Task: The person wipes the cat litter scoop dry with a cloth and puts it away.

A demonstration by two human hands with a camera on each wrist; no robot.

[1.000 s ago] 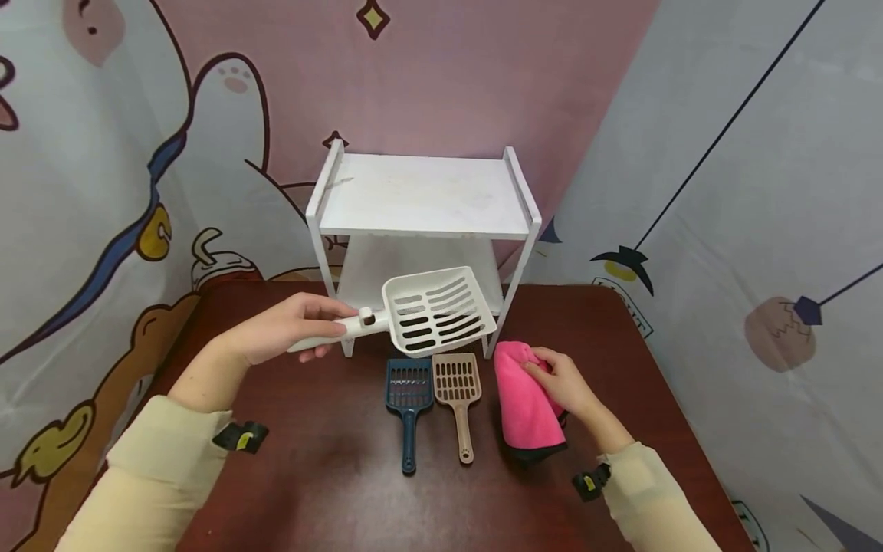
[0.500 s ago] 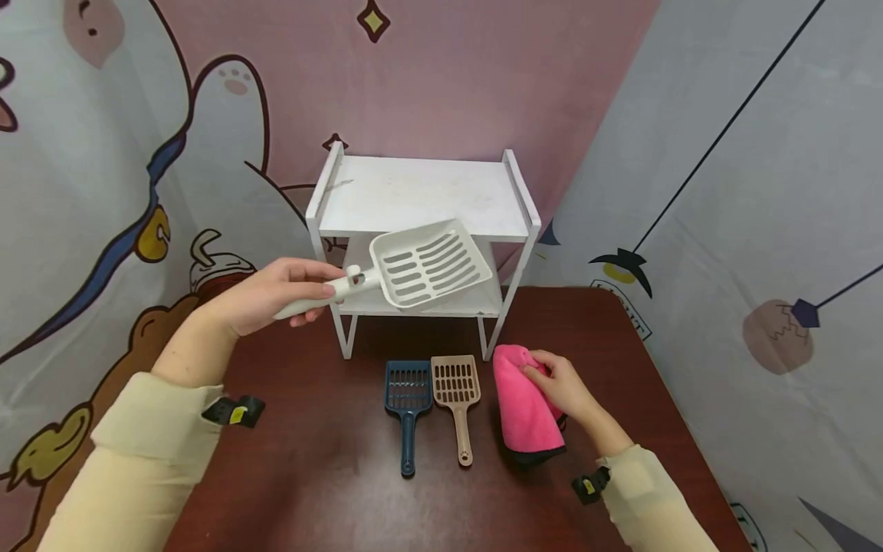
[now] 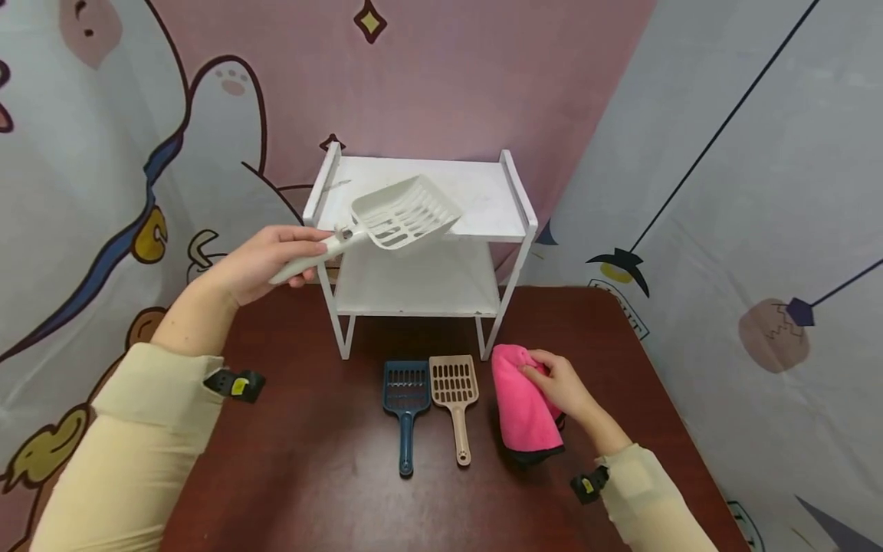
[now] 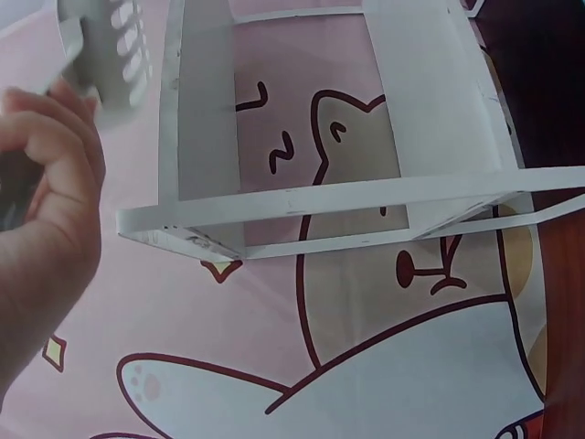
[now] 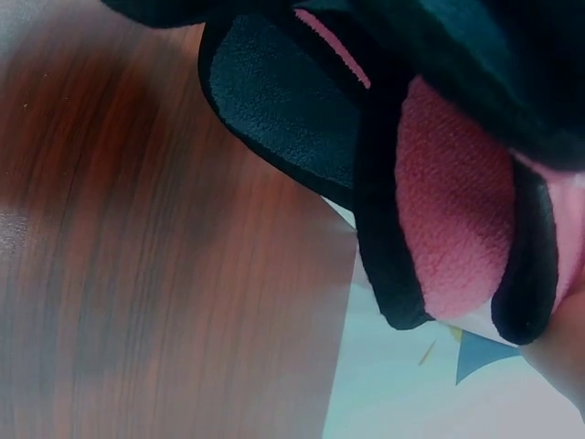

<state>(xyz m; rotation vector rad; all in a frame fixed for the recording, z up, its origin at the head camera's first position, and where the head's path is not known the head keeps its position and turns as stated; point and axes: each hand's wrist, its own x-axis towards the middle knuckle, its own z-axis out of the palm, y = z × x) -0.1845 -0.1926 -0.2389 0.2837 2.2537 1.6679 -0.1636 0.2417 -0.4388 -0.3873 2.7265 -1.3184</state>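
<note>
The head view shows the left hand (image 3: 272, 257) with its fingers curled round the handle of a white slotted scoop (image 3: 379, 205), whose head reaches rightward past the fingertips, near a white rack (image 3: 421, 291). The right hand (image 3: 562, 383) pinches a pink cloth (image 3: 522, 410) with dark trim, bunched left of and below its fingers. Farther left of those fingers, a beige scoop (image 3: 457, 406) and a blue scoop (image 3: 406, 418) lie side by side on the table (image 3: 317, 468).

No word, brand or number can be read. Beyond and right of the right fingers (image 3: 541, 362), lettering (image 3: 618, 308) on the wall covering (image 3: 697, 207) is too small to make out. In the left wrist view, a Z-like mark (image 4: 284, 153) stands right of the left fingers (image 4: 62, 151).
</note>
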